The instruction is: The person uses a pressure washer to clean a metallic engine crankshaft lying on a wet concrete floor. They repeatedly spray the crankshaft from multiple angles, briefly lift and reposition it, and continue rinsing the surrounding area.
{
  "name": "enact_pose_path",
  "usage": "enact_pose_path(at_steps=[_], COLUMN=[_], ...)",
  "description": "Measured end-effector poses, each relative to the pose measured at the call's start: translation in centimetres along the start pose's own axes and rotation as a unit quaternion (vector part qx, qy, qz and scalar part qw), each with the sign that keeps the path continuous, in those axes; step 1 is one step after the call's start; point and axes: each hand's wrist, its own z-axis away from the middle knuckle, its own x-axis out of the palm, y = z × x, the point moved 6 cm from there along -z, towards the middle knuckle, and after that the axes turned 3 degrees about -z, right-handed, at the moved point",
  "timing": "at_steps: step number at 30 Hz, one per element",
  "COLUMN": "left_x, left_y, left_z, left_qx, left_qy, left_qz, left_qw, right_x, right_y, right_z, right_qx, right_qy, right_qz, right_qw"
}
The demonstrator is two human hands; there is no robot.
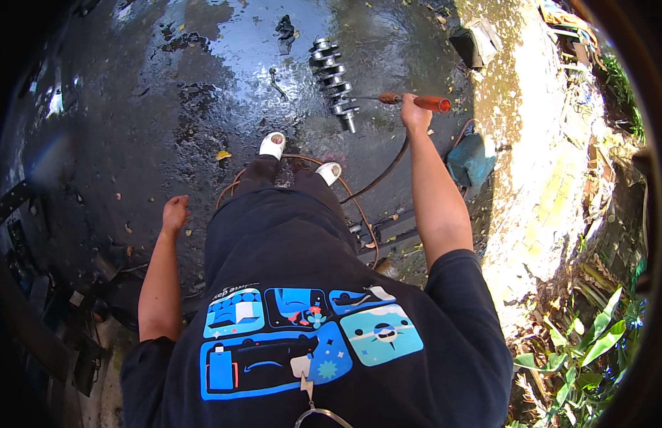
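Our right fingers (408,105) wrap the red-handled wand (436,105), which we judge light, stiff and best gripped there; our left fingers (183,204) half-curl, empty.

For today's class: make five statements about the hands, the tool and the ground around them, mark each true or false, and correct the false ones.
1. The right hand holds a red-handled tool. True.
2. The left hand is also on that tool. False: it is well apart from it, on the person's left.
3. A metal crankshaft lies on the wet ground beyond the person's feet. True.
4. The teal object is to the left of the crankshaft. False: it is to the right.
5. A yellow leaf lies to the left of the white shoes. True.
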Motion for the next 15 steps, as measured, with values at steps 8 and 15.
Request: enact_pose_path(at_steps=[8, 15], left_x=[-0.2, 0.5], left_y=[0.4, 1.2], left_z=[-1.0, -2.1], left_qx=[0.033, 0.048], left_qy=[-0.002, -0.003], left_qz=[0.026, 0.012], left_qw=[0.999, 0.999], right_x=[0.5, -2.2], right_y=[2.4, 2.2], right_z=[4.8, 15.4], right_qx=[-0.034, -0.158], right_qy=[-0.039, -0.073], right_qz=[-0.089, -0.076], right_qw=[0.995, 0.982])
